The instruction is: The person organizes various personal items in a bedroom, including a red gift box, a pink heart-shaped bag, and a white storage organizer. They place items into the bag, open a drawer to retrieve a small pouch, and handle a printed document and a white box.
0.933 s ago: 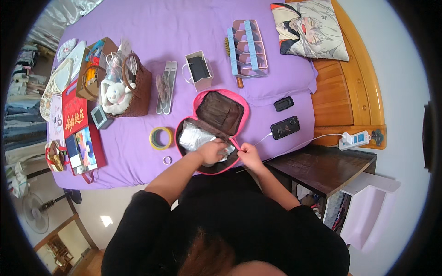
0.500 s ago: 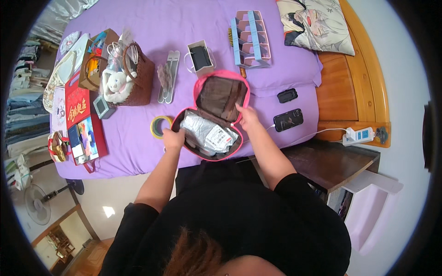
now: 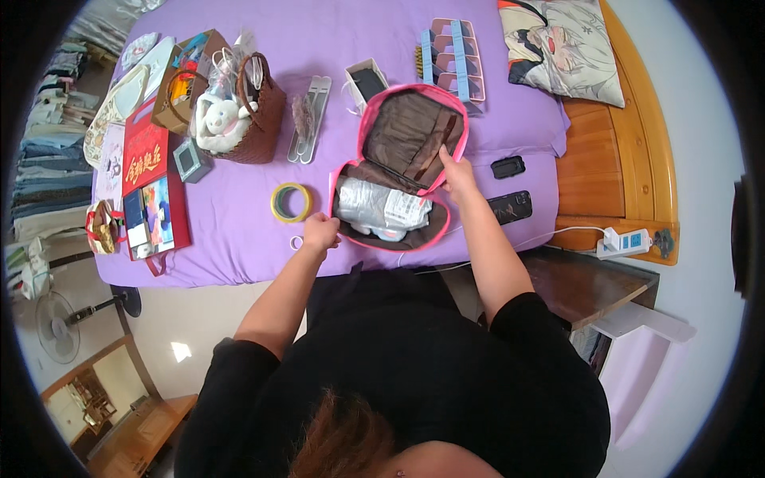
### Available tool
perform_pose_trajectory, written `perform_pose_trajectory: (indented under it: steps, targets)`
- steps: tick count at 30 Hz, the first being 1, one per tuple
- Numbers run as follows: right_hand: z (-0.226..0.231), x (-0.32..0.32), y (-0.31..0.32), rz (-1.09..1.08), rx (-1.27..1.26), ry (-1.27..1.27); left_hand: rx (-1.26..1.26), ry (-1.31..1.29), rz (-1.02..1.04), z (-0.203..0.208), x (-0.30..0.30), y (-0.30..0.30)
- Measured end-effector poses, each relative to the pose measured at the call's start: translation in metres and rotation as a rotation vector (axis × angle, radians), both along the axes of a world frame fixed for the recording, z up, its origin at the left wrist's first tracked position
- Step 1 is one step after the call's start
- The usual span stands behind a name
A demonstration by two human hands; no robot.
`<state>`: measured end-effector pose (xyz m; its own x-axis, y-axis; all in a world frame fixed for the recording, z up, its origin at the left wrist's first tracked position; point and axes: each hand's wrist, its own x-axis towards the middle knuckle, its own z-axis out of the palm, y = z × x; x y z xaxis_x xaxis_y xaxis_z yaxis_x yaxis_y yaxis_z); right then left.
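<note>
Tape roll [image 3: 276, 204] lies on bed [image 3: 239, 247], just beyond left fingers [image 3: 327, 227]; these clamp pink case [image 3: 434, 233] at left rim, probably steadying it. Silver parcel [image 3: 376, 205] sits between both sets of fingers, walls containing it. Right fingers [image 3: 448, 162] grip opened lid [image 3: 405, 131], apparently holding it back.

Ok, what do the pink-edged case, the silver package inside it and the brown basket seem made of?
Pink-edged case: probably fabric inside, the brown lining dull and wrinkled; shell unclear. Silver package: likely plastic or foil film, given its shiny creases. Brown basket: woven-looking strips, fairly matte, perhaps plastic or leather.
</note>
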<state>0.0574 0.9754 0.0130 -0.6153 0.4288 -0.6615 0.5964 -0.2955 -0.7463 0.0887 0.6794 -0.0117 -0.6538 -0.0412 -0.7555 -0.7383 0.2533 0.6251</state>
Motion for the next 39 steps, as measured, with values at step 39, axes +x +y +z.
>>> perform_pose_trajectory:
  steps: [39]
  targets:
    - [-0.039, 0.046, -0.066, 0.876, 0.688, 0.134, -0.733, 1.327, -1.781, -0.029, 0.019, 0.075]
